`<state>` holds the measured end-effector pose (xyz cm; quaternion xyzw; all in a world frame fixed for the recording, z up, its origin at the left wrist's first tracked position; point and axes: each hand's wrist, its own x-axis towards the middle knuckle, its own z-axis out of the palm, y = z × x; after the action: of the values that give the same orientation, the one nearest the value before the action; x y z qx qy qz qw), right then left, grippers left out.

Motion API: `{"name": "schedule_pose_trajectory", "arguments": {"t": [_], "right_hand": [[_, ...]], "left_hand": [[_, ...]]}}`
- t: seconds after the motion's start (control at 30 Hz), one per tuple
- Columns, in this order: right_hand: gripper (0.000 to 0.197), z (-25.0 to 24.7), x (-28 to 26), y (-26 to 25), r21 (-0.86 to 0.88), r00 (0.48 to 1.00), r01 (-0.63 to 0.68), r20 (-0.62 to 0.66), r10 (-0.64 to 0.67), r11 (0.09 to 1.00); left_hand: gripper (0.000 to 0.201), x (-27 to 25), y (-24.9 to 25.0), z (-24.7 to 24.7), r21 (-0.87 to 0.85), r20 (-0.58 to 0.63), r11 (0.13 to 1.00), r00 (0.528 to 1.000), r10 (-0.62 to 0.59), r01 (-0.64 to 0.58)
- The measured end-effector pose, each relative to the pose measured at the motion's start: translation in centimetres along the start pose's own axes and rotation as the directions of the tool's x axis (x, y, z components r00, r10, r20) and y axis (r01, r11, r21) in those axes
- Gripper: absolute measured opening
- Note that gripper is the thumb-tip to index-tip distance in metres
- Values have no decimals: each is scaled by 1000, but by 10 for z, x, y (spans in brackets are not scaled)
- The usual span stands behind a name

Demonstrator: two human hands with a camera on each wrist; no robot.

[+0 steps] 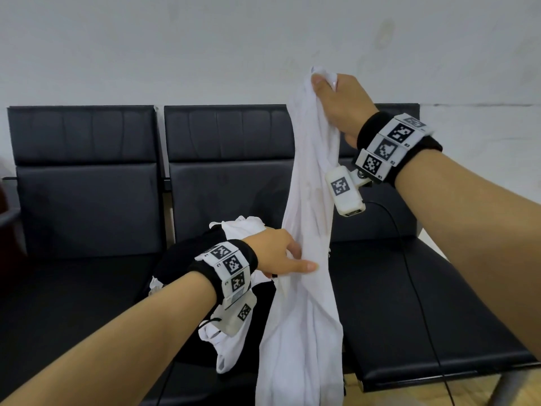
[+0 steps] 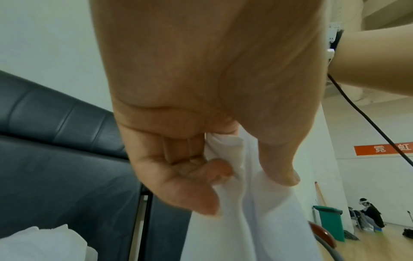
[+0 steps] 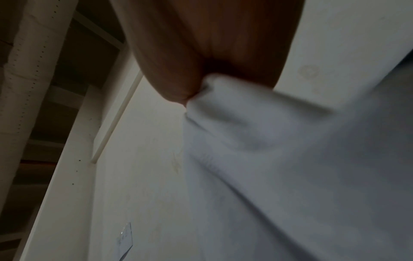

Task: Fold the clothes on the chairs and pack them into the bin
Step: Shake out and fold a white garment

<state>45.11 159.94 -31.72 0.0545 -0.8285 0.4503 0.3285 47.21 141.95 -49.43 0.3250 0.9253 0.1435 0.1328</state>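
We are holding a white garment [image 1: 307,230] up with our right hand [image 1: 339,106] clenching its top, our left hand [image 1: 281,253] pinching its middle above the black chairs [image 1: 87,186].

Your head camera looks forward and down at the black chairs [image 1: 87,186] against the wall. Your left wrist camera sits close behind the left hand [image 2: 201,106], facing the chair back at 9 o'clock. Your right wrist camera tilts up along the wall, very near. All three share the white garment [image 1: 307,259], at 5 o'clock in both wrist views.
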Motion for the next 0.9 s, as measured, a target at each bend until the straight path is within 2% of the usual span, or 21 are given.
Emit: {"name": "schedule_pose_trajectory", "arguments": {"t": [0.13,0.27,0.37,0.47,0.53,0.6,0.67,0.77,0.9], "right_hand": [[36,-2,0,0,4,1000,11,3,-11,1000],[34,-6,-1,4,-37,1000,31,2,-31,999],[37,-11,-1,10,-44,1000,22,-18,-23,999],[39,-11,-1,13,-58,1000,11,-22,-12,998],[37,-10,-2,15,-77,1000,25,-11,-26,997],[35,-9,-2,15,-84,999,39,1,-39,996],[35,-9,-2,15,-77,999,38,-1,-38,996],[32,-9,-3,15,-87,999,50,2,-50,995],[32,-13,-3,18,-117,998,69,2,-69,991]], "left_hand": [[45,5,-1,5,-56,-50,998,998,27,-30],[48,4,-7,9,-41,-98,997,994,58,-62],[41,-1,-10,8,-189,-138,972,984,116,-141],[44,2,-13,4,-258,-260,927,944,203,-271],[32,5,-12,3,-294,-292,895,923,249,-335],[21,5,-9,4,-307,-276,884,922,273,-353],[21,6,-6,8,-292,-251,884,921,297,-365],[38,8,-1,12,-377,-108,882,959,260,-282],[27,4,8,10,-347,41,915,972,232,-204]]}}
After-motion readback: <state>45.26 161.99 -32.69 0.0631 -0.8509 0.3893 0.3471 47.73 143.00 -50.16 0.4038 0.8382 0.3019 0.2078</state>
